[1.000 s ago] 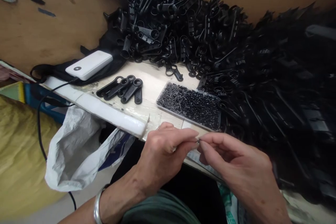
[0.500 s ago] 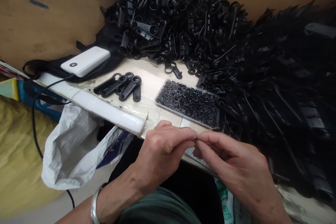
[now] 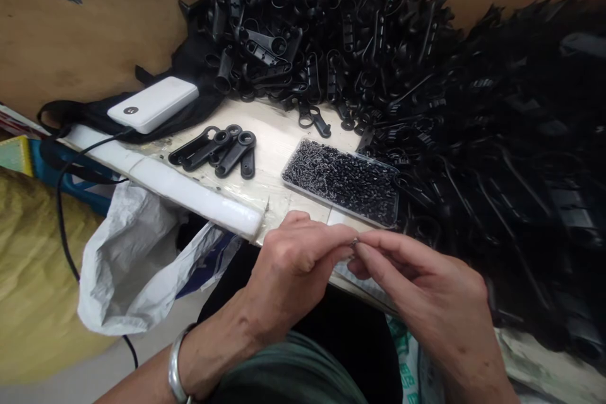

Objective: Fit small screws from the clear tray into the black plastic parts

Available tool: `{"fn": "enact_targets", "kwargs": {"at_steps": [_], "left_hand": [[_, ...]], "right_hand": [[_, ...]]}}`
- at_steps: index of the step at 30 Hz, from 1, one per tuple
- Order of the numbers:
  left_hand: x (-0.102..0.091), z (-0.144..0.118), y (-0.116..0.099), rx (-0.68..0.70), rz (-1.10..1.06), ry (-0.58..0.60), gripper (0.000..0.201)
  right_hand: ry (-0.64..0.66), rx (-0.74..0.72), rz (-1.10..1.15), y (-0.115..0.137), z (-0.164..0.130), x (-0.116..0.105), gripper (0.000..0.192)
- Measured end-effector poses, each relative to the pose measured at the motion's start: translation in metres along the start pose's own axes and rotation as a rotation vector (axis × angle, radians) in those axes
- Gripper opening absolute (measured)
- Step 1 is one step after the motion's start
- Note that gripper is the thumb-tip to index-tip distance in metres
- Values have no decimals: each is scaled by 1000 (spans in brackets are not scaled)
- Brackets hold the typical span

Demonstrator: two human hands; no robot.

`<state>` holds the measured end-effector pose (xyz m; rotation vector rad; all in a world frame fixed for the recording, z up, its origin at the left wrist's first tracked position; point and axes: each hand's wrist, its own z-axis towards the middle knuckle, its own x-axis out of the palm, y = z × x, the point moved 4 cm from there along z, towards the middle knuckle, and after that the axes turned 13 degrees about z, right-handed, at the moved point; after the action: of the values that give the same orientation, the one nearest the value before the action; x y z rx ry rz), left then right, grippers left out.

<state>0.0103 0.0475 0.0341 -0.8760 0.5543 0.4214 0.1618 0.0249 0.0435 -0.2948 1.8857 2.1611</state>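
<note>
My left hand (image 3: 296,265) and my right hand (image 3: 421,293) meet fingertip to fingertip above the table's front edge. Between their pinched thumbs and forefingers sits a tiny dark piece (image 3: 353,243), mostly covered by the fingers and too small to name. Just beyond the hands lies a clear shallow tray (image 3: 326,203) full of tiny black and greyish parts. To its left, several black plastic arms with ring ends (image 3: 235,154) are grouped on the tabletop (image 3: 269,123).
A large heap of black plastic parts (image 3: 303,44) covers the back and right. At left, a white power bank (image 3: 154,104) with a black cable (image 3: 61,221) rests on black cloth. A white sack (image 3: 127,265) hangs below the white edge strip (image 3: 189,196).
Both hands stay pinched together, with only a slight shift of the fingertips around the tiny piece. The camera view has tilted a little; the tray and the black arms have not moved.
</note>
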Motion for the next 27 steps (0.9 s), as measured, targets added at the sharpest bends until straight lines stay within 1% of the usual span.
{"fn": "enact_targets", "kwargs": {"at_steps": [2,4,7,12,15,17,20,23,27], "left_hand": [[0,-1,0,5,-2,-5,12],[0,-1,-1,12,1,-4,12],[1,-2,-2,17,0,8,12],[-1,0,-1,24,-19,14,15],[-1,1,1,31,-19,28,16],[-1,0,3,28,-9,35,15],[-2,-1,5,41,25,50,12],[-11,-3,9,78,52,97,14],[-29,-4,21,109,202,231,29]], "right_hand": [[-3,6,-18,0,-2,0,9],[25,-10,-46,-1,-4,0,9],[65,-51,-83,-2,-5,0,9],[89,-138,-175,-1,-4,3,9],[71,-226,-269,2,-3,5,8],[47,-253,-307,3,-3,8,8],[37,-234,-302,4,-1,11,10],[24,-199,-281,4,1,8,12],[14,-122,-310,-1,4,-3,11]]}}
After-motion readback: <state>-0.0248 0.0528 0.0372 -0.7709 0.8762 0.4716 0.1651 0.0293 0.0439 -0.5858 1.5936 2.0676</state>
